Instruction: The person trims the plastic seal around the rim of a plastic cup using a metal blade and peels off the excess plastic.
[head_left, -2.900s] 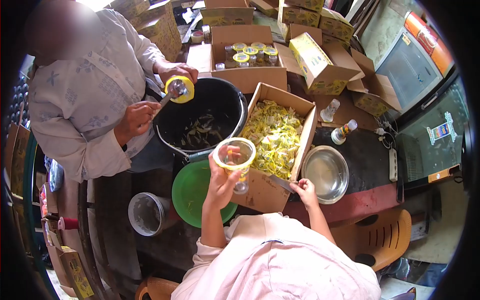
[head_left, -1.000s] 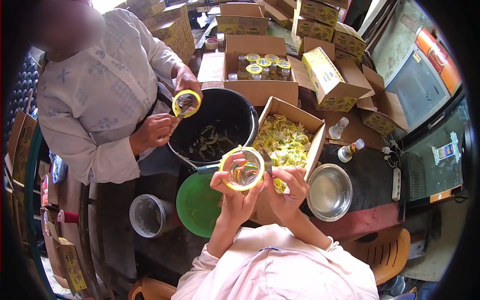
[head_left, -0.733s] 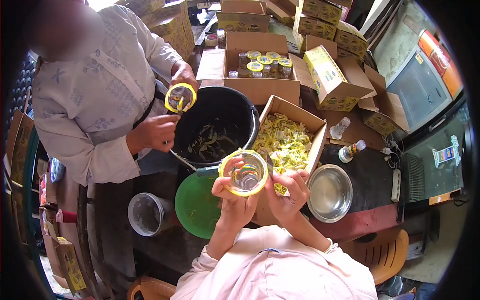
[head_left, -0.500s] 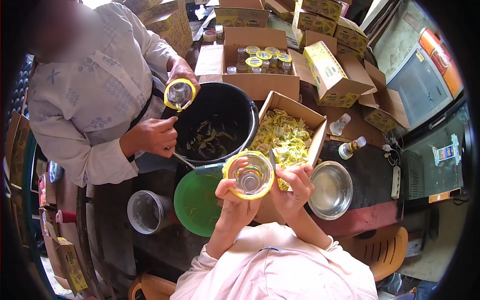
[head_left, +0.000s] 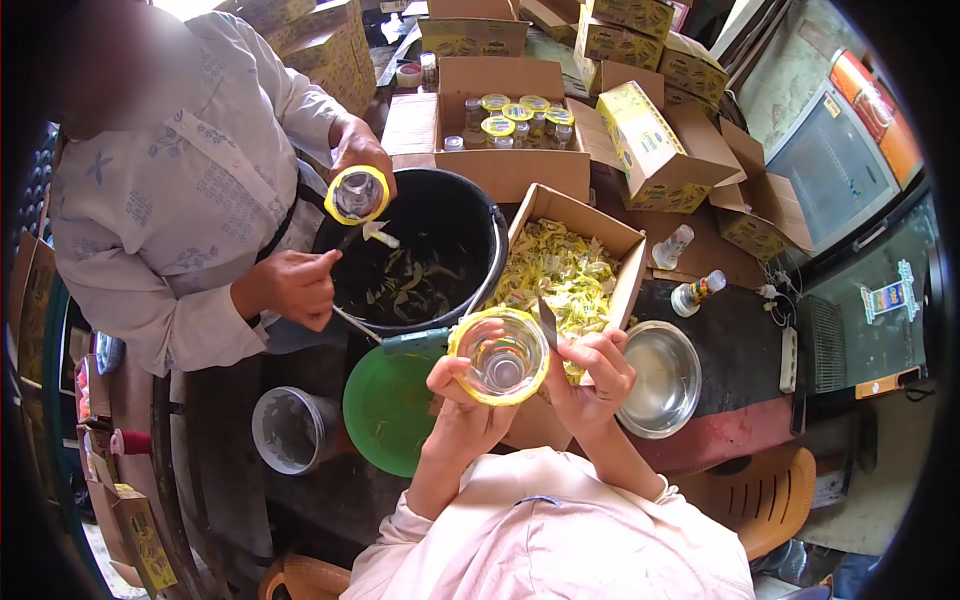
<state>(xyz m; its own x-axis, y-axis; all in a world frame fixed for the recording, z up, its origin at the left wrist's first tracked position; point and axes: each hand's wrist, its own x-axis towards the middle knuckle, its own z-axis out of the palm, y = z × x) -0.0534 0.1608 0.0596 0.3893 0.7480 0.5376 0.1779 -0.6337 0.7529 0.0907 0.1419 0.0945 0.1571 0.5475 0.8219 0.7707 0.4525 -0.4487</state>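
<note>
My left hand is wrapped round a clear cup with a yellow rim, its open end facing up at me. Close to the cup's right side, my right hand grips a small dark blade, which points upward beside the rim. Behind them is a cardboard box full of yellow and green scraps. A green basin lies to the left of the cup, and a metal bowl of clear liquid is to the right.
A co-worker at the left holds another yellow-rimmed cup over a black bucket. A grey bucket stands front left. Lidded cups fill an open carton at the back. Two cups are on the right.
The blade has moved slightly away from the cup's rim, and the cup has tilted a little. The co-worker's lower hand has shifted, and a pale scrap now hangs below their cup.
</note>
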